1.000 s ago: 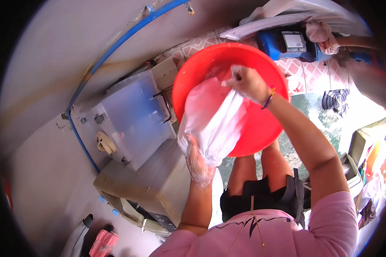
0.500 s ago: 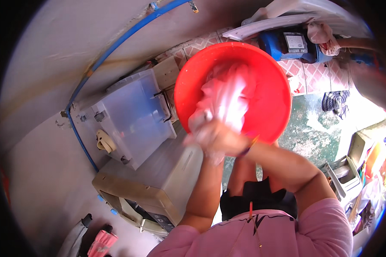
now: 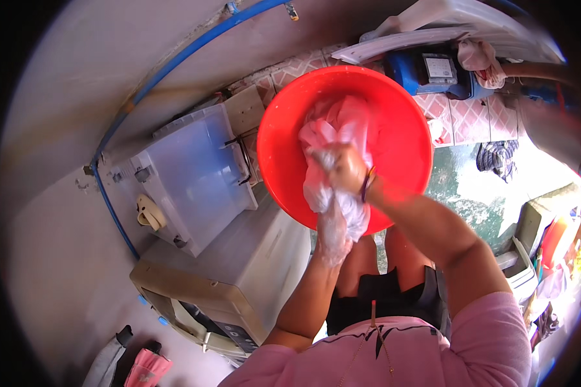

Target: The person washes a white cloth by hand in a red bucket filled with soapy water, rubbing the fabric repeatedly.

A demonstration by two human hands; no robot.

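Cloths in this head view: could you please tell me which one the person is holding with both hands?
The white cloth over the red basin, gripped by the right hand and gloved left hand. The pinkish cloth and dark cloth lie untouched.

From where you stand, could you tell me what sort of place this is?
Probably a home laundry corner. Both hands wring a white cloth over a red basin, beside a washing machine, on a wet tiled floor.

A small rectangular white label (image 3: 440,67) sits on top of the blue box (image 3: 426,74) on the tiled floor, just beyond the far rim of the red basin (image 3: 413,129); its print is too small to make out.
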